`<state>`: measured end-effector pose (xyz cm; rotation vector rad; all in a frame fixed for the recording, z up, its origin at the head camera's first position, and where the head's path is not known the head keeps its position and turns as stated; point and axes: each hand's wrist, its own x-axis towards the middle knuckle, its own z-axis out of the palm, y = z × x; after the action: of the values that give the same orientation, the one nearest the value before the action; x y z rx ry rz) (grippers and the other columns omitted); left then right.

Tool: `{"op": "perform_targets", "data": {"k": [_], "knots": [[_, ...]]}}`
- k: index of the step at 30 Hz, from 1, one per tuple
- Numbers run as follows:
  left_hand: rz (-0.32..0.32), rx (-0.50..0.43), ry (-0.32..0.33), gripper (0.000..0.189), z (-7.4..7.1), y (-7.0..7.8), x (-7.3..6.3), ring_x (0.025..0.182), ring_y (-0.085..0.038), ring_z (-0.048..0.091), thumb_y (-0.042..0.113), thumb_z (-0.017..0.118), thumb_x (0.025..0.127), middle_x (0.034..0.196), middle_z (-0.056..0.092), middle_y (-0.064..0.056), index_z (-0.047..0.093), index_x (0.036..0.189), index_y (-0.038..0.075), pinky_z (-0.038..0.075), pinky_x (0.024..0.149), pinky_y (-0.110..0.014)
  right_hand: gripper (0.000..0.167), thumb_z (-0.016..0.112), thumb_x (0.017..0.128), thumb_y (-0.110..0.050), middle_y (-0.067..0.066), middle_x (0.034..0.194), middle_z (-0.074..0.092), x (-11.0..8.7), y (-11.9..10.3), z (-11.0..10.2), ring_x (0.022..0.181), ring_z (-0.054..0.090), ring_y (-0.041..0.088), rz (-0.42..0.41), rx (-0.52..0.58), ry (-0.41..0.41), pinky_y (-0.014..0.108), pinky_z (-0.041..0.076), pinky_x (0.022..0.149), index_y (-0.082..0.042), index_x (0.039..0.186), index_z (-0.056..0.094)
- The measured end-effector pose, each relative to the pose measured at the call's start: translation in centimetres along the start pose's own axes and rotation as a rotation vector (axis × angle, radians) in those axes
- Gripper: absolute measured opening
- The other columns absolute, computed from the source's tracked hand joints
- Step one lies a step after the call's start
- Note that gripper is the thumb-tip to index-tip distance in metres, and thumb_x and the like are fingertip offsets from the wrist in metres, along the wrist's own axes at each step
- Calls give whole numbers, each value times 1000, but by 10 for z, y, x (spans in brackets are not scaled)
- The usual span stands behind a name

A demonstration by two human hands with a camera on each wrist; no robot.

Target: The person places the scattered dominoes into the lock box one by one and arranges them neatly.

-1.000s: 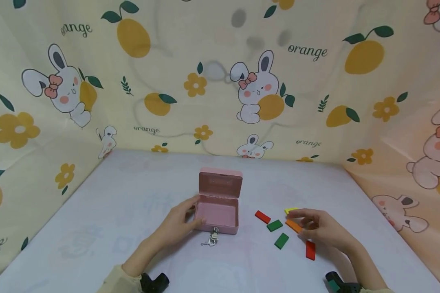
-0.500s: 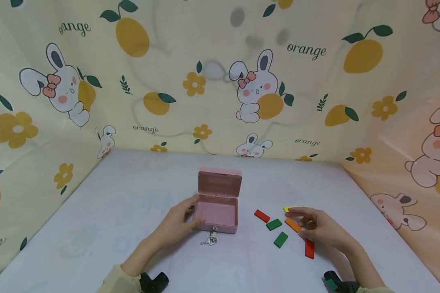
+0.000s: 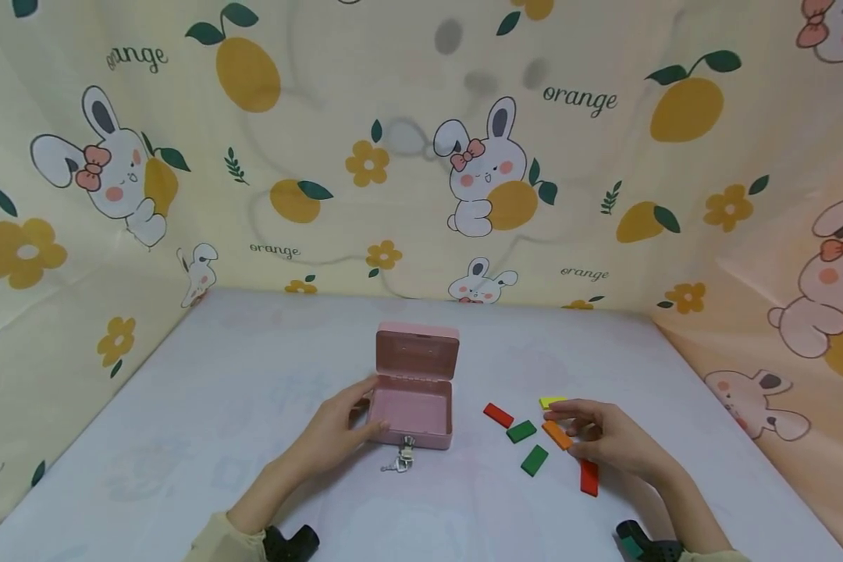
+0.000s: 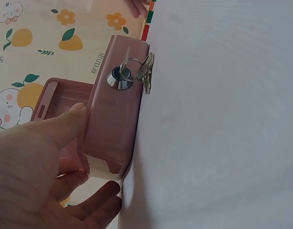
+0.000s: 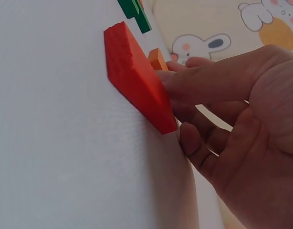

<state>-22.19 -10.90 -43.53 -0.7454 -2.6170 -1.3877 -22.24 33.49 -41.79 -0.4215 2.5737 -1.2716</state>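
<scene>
My left hand [image 3: 333,421] holds the left side of a small pink metal cash box [image 3: 432,442], its lid [image 3: 417,355] raised. In the left wrist view the thumb [image 4: 72,124] lies over the rim while the fingers are at the outer side. Keys [image 4: 145,71] hang from the lock on the front. Over to the right, my right hand [image 3: 614,441] rests loosely bent beside flat wooden blocks. Its thumb is close to an orange block [image 3: 556,435], and its forefinger overlaps a yellow block [image 3: 551,403]. A red block [image 5: 137,76] lies below the thumb.
Between the box and the right hand lie two green blocks [image 3: 534,460] and another red block [image 3: 498,415]. A white cloth [image 3: 267,343] covers the table. Behind and at both sides rises a printed curtain [image 3: 365,78] with rabbits and oranges.
</scene>
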Motion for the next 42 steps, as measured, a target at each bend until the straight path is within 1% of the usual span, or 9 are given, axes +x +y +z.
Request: {"op": "perform_targets", "data": {"k": [8,14,19,25,32,35,39,42], "knots": [[-6,5,15,69,1,-1,-2,127,-32,50,20,73,91,150,42,-13,40,150,6,43,104,-47,53,79,82,-3,9,123,65,0,0,2,101,55,30,15,19,25,25,55,77,-5,131,60],[-24,6,20,69,0,0,-4,129,-30,48,22,74,91,151,41,-12,40,150,7,40,107,-46,53,81,82,-11,7,122,65,-1,1,4,100,56,29,18,-8,44,25,55,77,-7,131,61],[-51,0,15,70,-1,1,-5,132,-26,45,23,74,91,152,40,-9,40,150,8,37,109,-43,51,81,82,-13,6,120,66,-1,-1,6,99,56,28,33,-16,57,25,55,77,-8,129,62],[-44,3,12,69,0,1,-4,130,-26,48,22,74,91,152,40,-10,41,150,8,39,108,-42,49,82,82,-15,6,117,66,-3,-2,7,98,57,28,36,-31,66,26,55,77,-8,127,63],[-50,10,21,69,0,-1,-5,133,-26,44,23,74,90,152,39,-10,42,149,8,36,110,-43,50,82,81,-16,7,116,66,-2,-3,9,98,58,27,28,-45,81,26,56,76,-7,126,64],[-55,9,21,69,0,0,-5,134,-26,43,23,74,90,153,39,-10,41,149,9,36,110,-43,50,83,80,-15,7,117,66,-3,-5,10,99,59,27,48,-42,96,28,57,77,-7,126,64],[-60,5,22,69,1,2,-5,133,-26,44,22,74,90,153,39,-10,41,150,9,37,109,-44,48,83,79,-11,8,117,65,-5,-11,12,99,60,26,107,-35,130,31,58,77,-7,124,65],[-58,-4,25,69,1,3,-4,132,-26,45,20,74,90,153,39,-10,41,150,9,37,109,-44,47,83,78,-8,8,116,65,-6,-17,13,98,60,25,136,-43,156,33,58,77,-7,122,65]]}}
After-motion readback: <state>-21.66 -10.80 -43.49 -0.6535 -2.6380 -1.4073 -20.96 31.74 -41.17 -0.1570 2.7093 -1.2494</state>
